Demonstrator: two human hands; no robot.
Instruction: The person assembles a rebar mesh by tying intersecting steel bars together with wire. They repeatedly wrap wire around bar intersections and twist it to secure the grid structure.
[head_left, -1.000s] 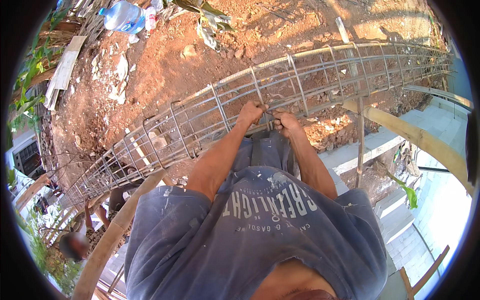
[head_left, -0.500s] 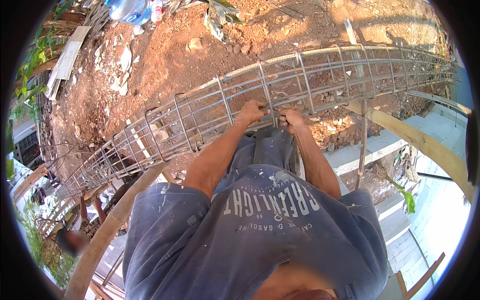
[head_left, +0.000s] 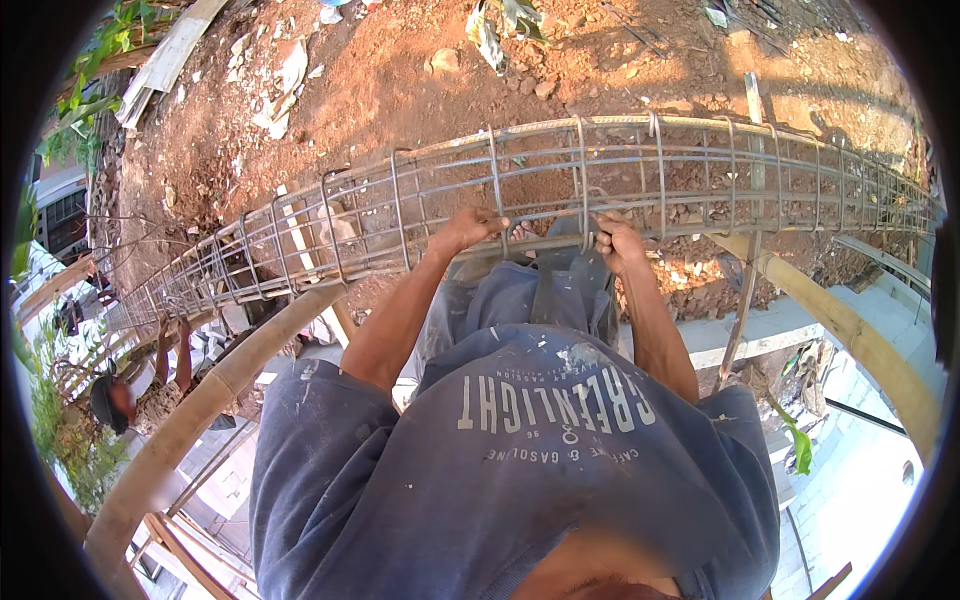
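A long rebar cage (head_left: pixel 540 212) of straight steel bars and square stirrups runs across the view in front of me. My left hand (head_left: pixel 468 232) is closed around its near lower side, by one stirrup (head_left: pixel 496 180); some fingertips show past that stirrup. At the neighbouring stirrup (head_left: pixel 583 180) on the right, my right hand (head_left: pixel 622 243) has its fingers curled and pressed together against the steel. What those fingers pinch, perhaps something thin, is too small to make out. Both forearms reach up from my blue shirt.
Bamboo poles (head_left: pixel 240 400) (head_left: pixel 840 325) slope under the cage on both sides. A thin wooden post (head_left: pixel 742 310) stands right of my hand. Far left, a co-worker's hands (head_left: pixel 175 330) are at the cage's end. Beyond lie reddish soil (head_left: pixel 370 100) and a pale board (head_left: pixel 170 65).
My left hand has moved left along the cage, away from the right hand, to another stirrup. My right hand stays by the same stirrup. The view has shifted, and the co-worker's arms are raised higher.
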